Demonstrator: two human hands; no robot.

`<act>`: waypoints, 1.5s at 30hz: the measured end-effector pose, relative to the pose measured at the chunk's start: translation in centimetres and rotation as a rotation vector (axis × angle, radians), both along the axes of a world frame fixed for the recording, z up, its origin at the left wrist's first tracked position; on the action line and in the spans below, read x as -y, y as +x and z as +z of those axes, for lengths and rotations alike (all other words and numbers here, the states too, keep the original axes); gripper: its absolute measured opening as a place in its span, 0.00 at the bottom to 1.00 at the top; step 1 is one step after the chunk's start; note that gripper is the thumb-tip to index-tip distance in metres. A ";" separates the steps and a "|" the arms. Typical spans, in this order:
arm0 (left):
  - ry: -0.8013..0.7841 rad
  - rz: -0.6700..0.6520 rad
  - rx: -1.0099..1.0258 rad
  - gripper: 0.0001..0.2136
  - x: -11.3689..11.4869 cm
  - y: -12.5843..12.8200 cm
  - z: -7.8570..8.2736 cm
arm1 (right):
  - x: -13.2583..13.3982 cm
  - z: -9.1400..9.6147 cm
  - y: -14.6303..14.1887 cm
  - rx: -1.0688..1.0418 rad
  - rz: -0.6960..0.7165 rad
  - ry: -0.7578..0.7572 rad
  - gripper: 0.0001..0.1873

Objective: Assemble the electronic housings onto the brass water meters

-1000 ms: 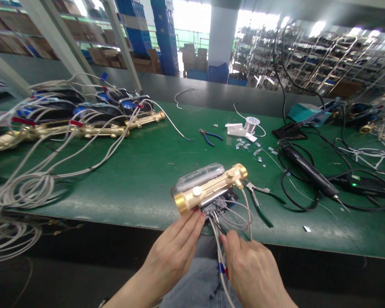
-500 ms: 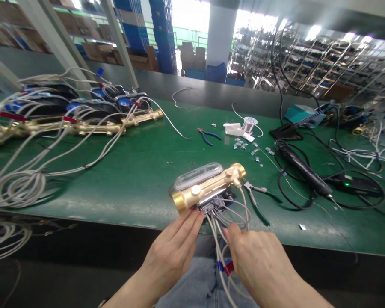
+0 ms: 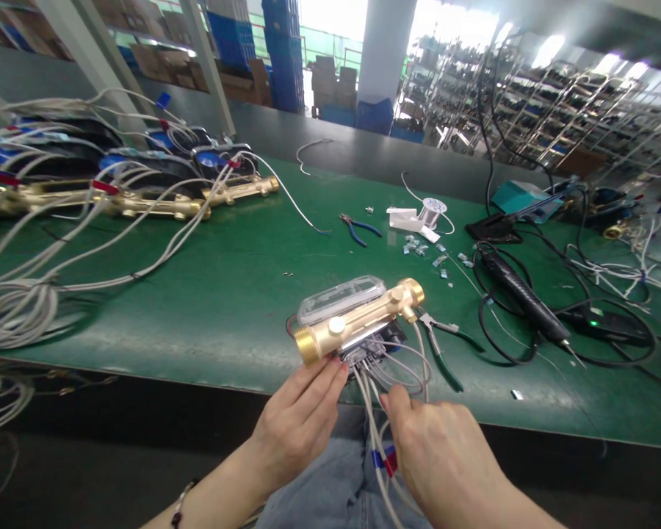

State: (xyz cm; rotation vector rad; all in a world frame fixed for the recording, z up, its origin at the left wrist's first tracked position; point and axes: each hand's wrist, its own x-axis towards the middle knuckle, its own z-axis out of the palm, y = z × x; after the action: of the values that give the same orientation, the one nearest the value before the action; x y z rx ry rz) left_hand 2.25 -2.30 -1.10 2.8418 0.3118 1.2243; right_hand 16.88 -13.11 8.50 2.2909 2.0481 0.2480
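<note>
A brass water meter [image 3: 360,317] lies tilted at the table's front edge, with a clear cover [image 3: 338,300] behind its pipe. Grey cables [image 3: 370,415] run from a grey connector block [image 3: 365,354] on its near side down over my lap. A blue tag [image 3: 377,459] and a red tag [image 3: 390,463] wrap them. My left hand [image 3: 300,422] is closed against the meter's near left side, its thumb hidden. Pinched between the thumb and fingers of my right hand [image 3: 438,448] is a grey cable. Green-handled pliers [image 3: 443,360] lie right of the meter.
Several cabled brass meters [image 3: 165,202] crowd the left. Blue-handled cutters [image 3: 358,226], a wire spool [image 3: 432,211] and small foil bits [image 3: 419,248] lie behind. A black corded tool [image 3: 521,294] with a pointed metal tip rests at the right, near a teal box [image 3: 526,200].
The view has shifted slightly, showing a bracelet on my left wrist. Both hands keep the same hold, and the meter has hardly moved.
</note>
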 end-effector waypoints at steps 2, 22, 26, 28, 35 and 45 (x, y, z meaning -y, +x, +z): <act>0.014 -0.011 0.010 0.20 -0.2 0.1 0.0 | 0.6 -0.8 0.0 0.045 0.034 0.069 0.08; 0.033 0.031 0.018 0.17 -0.5 0.1 0.0 | -1.0 1.7 0.1 0.051 0.001 -0.127 0.08; 0.055 0.023 0.025 0.16 -0.5 0.1 0.0 | -1.6 2.6 -0.2 -0.006 0.015 -0.213 0.06; 0.067 0.013 0.026 0.16 -0.5 0.1 -0.1 | -1.4 2.4 -0.3 -0.027 0.036 -0.212 0.07; 0.085 0.001 0.010 0.17 -0.6 0.0 -0.5 | 0.5 -2.0 -1.6 0.042 -0.002 0.118 0.11; 0.097 0.042 -0.012 0.18 -0.5 -0.1 -0.6 | 0.1 -4.6 -2.5 -0.131 -0.132 0.336 0.18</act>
State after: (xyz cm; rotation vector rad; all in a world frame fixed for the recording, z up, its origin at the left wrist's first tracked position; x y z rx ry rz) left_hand 2.19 -1.78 -1.71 2.9400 0.3221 1.2641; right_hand 14.41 -13.24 3.90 2.6918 2.0352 0.4797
